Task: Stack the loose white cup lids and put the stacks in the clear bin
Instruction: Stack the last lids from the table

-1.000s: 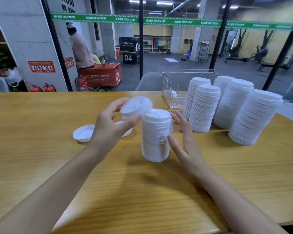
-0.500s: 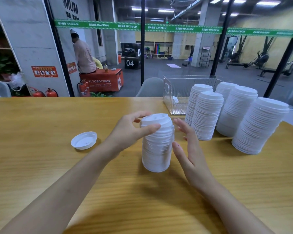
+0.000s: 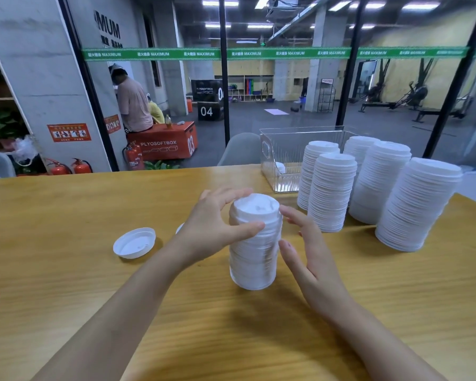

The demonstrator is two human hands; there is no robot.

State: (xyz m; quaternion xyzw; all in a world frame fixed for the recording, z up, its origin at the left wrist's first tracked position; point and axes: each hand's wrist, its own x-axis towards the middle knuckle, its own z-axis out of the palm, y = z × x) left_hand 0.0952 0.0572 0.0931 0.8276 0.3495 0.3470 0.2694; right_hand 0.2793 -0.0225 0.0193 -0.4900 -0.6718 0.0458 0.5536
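1. right hand [image 3: 311,251]: flat, fingers straight, palm facing the working stack [image 3: 254,243] from its right side. Just beside it; can't tell if touching. Use it as a wall, no squeezing.
2. left hand [image 3: 215,229]: thumb on the near side of the stack's top, fingers curled over the far rim, i.e. gripping the top lids. Looks like seating/squaring the top lid.
3. Working stack stands upright on the table [image 3: 66,284] btwn both hands. Lids are thin and prob. slippery, so press straight down w/ light force. A sideways push could shear the column.
4. loose lid [image 3: 134,242] lies rim-up on the table, left of the left hand. A second lid [image 3: 179,228] peeks out just behind that hand, mostly hidden. Both look next to go on; drop each one centred and check that it nests.
5. finished stacks [image 3: 330,193]: five, beyond and right of the right hand, some leaning. Don't bump them.
6. clear bin [image 3: 283,158]: beyond the hands, behind those stacks. One lid is visible inside, so binning is mostly ahead.
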